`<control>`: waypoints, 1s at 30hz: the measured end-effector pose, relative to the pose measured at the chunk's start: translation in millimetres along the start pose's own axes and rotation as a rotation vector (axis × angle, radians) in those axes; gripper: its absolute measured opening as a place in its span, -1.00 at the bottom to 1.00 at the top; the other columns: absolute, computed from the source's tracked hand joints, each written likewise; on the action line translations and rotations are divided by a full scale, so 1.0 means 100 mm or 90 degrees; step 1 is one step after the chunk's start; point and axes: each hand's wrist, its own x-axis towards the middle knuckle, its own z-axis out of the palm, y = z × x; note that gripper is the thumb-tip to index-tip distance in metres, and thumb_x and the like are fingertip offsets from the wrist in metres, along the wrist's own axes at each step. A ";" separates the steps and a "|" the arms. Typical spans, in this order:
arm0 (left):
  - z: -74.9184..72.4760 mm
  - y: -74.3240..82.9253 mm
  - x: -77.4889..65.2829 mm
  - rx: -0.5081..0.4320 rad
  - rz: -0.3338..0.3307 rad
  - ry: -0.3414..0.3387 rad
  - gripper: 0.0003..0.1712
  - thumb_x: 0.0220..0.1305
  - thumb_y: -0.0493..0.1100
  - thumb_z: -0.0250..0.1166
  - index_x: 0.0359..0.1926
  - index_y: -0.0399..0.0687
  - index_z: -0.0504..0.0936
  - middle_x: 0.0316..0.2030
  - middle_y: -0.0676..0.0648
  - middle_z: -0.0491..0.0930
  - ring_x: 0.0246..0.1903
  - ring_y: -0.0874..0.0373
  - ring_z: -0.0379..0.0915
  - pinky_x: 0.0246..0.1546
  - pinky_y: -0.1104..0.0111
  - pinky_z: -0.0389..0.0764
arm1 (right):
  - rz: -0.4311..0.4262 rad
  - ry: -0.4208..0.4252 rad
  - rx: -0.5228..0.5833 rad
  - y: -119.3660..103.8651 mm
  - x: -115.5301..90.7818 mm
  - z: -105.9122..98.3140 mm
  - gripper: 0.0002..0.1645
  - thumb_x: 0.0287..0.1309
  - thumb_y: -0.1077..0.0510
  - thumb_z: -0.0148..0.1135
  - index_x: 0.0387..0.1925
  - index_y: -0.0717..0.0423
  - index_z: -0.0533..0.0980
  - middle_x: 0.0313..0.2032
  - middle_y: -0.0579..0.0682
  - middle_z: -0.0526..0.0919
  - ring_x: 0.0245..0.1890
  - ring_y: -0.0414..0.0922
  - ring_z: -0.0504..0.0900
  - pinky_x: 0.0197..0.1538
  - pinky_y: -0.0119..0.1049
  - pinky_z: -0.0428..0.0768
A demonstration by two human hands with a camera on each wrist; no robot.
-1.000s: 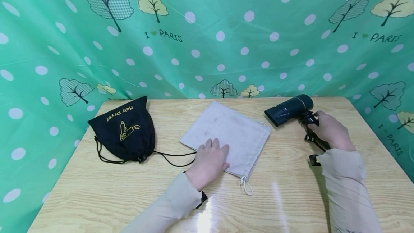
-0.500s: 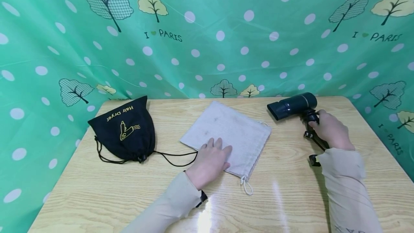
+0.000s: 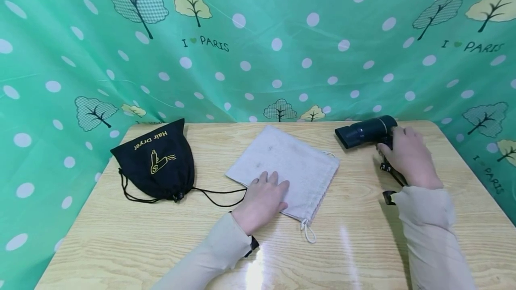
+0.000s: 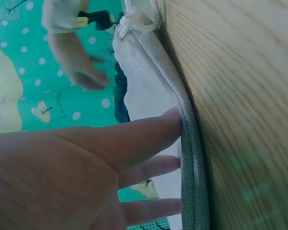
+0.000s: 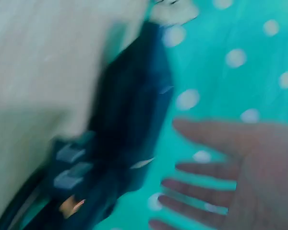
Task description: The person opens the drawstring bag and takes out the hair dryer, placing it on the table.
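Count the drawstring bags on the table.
2: the black bag on the left, and the light gray bag in the middle, with the left hand resting on it.

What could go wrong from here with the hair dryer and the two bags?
The hair dryer lies near the far edge of the table, with the right hand not gripping it, so a bump might push it over. The cord of the black bag runs up to the left hand and could snag. The grey bag might crease under that hand.
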 end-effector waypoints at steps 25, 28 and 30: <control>-0.06 -0.06 -0.05 -0.070 0.011 -0.094 -0.04 0.25 0.35 0.25 0.49 -0.04 0.22 0.47 -0.26 0.17 0.45 -0.27 0.08 0.41 -0.03 0.23 | -0.297 -0.106 0.114 -0.72 -0.01 0.43 -0.63 0.30 0.25 0.24 0.09 0.32 0.53 0.14 0.32 0.51 0.19 0.26 0.47 0.19 0.17 0.49; -0.08 -0.06 -0.07 -0.069 0.013 -0.091 -0.05 0.24 0.33 0.27 0.49 -0.05 0.22 0.46 -0.26 0.18 0.44 -0.27 0.09 0.40 -0.03 0.25 | -0.295 -0.117 0.115 -0.71 0.00 0.45 -0.69 0.29 0.28 0.25 0.04 0.29 0.57 0.07 0.25 0.58 0.11 0.19 0.55 0.13 0.11 0.55; -0.08 -0.06 -0.06 -0.070 0.015 -0.084 -0.05 0.24 0.31 0.28 0.48 -0.06 0.24 0.46 -0.26 0.20 0.43 -0.27 0.11 0.39 -0.03 0.27 | -0.296 -0.124 0.113 -0.71 0.00 0.45 -0.70 0.29 0.29 0.25 0.04 0.29 0.57 0.02 0.22 0.61 0.03 0.15 0.59 0.08 0.07 0.58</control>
